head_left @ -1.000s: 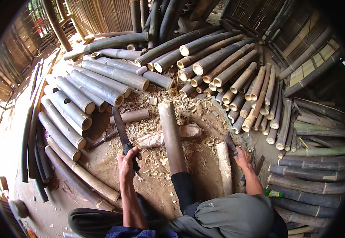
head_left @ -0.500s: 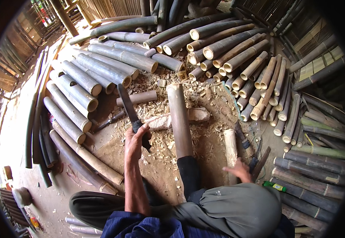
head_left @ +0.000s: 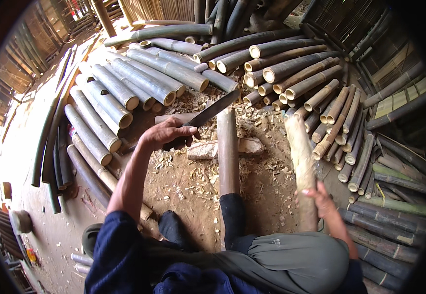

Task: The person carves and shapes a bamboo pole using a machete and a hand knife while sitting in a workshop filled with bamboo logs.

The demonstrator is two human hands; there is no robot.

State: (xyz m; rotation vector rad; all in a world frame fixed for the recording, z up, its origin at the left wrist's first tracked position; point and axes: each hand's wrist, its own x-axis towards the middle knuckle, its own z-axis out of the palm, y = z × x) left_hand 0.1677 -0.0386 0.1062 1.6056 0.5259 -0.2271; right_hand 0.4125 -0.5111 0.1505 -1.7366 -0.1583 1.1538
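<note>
My left hand [head_left: 170, 133] is closed round the handle of a machete, its dark blade [head_left: 216, 109] slanting up to the right over the top end of a bamboo tube [head_left: 228, 152]. That tube rests across a rough pale wood block [head_left: 203, 150], and my sock-covered foot [head_left: 232, 215] lies against its near end. At the right my right hand [head_left: 322, 200] grips the lower part of a wooden club [head_left: 300, 147]. The club stands raised, its upper part pale and worn and slightly blurred.
Cut bamboo tubes [head_left: 147, 81] fan out at the left, with more stacked bamboo [head_left: 316, 81] at the far right and along the right side [head_left: 384, 228]. Wood chips [head_left: 267, 169] litter the dirt floor. A short bamboo piece [head_left: 174, 118] lies behind my left hand.
My right hand has taken hold of the wooden club and lifted it from the ground. My left hand has moved up, swinging the machete blade rightward towards the bamboo tube's top end.
</note>
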